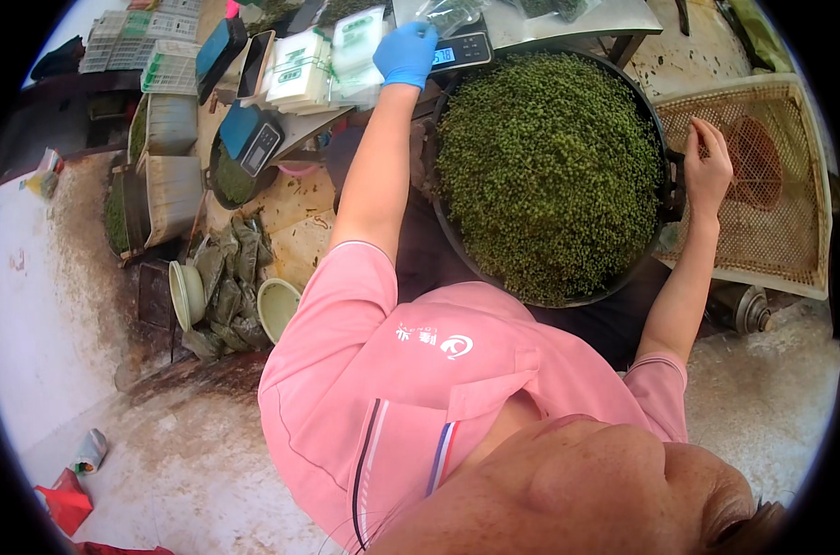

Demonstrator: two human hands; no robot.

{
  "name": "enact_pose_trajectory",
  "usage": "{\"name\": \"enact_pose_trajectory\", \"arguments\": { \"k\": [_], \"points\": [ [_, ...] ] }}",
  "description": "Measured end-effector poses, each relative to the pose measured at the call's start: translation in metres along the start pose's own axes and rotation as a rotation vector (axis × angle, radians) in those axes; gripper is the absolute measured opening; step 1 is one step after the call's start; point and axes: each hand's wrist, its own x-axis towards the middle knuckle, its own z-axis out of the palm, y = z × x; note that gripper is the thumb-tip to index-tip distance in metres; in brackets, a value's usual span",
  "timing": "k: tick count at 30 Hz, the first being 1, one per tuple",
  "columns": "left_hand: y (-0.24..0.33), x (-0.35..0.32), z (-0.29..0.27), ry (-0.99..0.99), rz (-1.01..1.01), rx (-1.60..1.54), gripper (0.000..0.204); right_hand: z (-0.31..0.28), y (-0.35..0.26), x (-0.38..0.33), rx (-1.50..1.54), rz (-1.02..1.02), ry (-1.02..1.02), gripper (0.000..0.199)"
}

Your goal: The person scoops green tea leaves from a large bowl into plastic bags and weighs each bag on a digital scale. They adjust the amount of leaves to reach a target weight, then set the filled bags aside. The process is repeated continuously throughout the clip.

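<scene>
My left hand (406, 55) wears a blue glove and reaches to the far table. Its fingers are closed on the edge of a clear plastic bag (450, 13) with green bits in it, over a digital scale (464, 50) with a lit display. A large dark round pan (660, 120) heaped with small green buds or berries (549, 176) stands in front of me. My right hand (710, 166) is bare and hovers beside the pan's right handle (672, 185). Its fingers are loosely bent, with nothing visible in them.
Stacks of white printed bags (300, 72) lie left of the scale. A second scale (258, 148) sits lower left, near tall bins (172, 199) of green material. A mesh basket (790, 231) lies at the right, a metal canister (742, 307) below it. Pale bowls (277, 308) stand at left.
</scene>
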Motion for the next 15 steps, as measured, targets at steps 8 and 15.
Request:
{"name": "enact_pose_trajectory", "arguments": {
  "k": [8,15],
  "points": [
    [-0.012,-0.015,-0.001,-0.053,-0.141,-0.566,0.033,0.007,0.0,0.001,-0.028,-0.052,-0.035,0.02],
    [-0.006,0.005,0.003,-0.029,0.062,-0.034,0.035,0.008,-0.005,0.003,-0.015,-0.021,-0.083,0.02]
  ]
}}
